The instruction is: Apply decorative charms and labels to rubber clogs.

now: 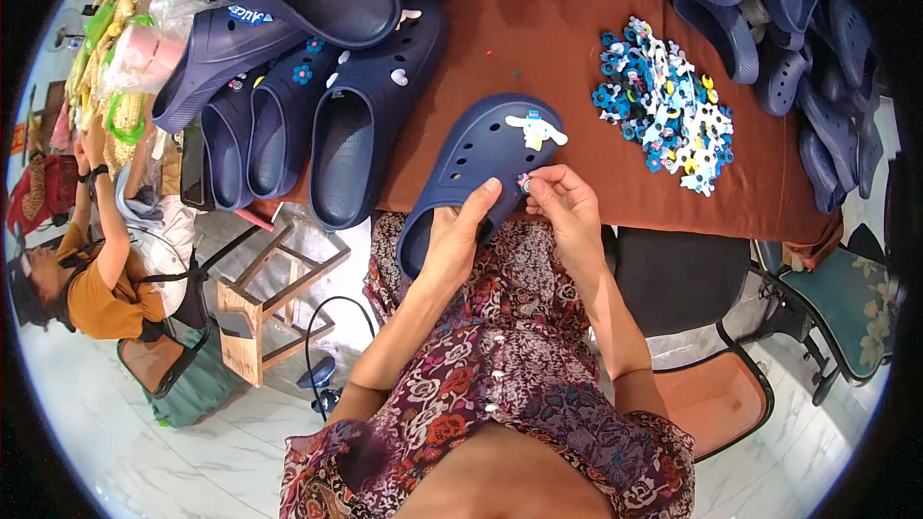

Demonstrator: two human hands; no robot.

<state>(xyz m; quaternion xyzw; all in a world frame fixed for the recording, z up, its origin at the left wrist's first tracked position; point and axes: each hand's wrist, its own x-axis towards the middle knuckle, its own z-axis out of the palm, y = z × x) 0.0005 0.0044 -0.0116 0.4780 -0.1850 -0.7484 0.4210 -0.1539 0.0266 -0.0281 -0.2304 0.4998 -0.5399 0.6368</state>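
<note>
A navy clog with holes in its upper sits at the near edge of the table, toe pointing away. My left hand grips it, thumb on top and fingers inside the foot opening. Close to the toe, a white figure charm with a blue top is fixed to the upper. My right hand pinches a small pinkish shoe charm against the clog's right side. Whether its stem is in a hole is hidden. To the right lies a pile of blue, white and black shoe charms.
More navy clogs stand at the left, some stacked, and others line the right edge. Brown cloth covers the table. At far left, another person works by a heap of pale strands. A wooden stool and chairs stand below.
</note>
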